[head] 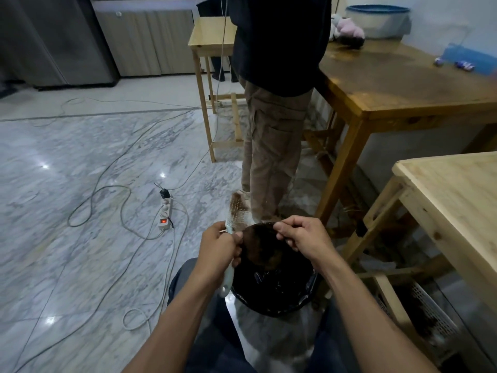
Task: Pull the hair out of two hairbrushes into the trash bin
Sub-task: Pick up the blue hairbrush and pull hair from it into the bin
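Note:
My left hand (219,244) grips a pale hairbrush (238,211) by its handle, with the bristled head pointing up and away. My right hand (301,235) pinches a dark brown sheet of hair (259,247) that stretches between both hands, its left end still by the brush. Both hands are over a round trash bin (306,297) lined with a black bag, which stands on the floor between my knees. No second hairbrush is in view.
A person in a dark top and tan trousers (271,146) stands just beyond the bin. Wooden tables stand at right (398,84) and near right (457,200). A power strip (165,212) and cables lie on the marble floor at left.

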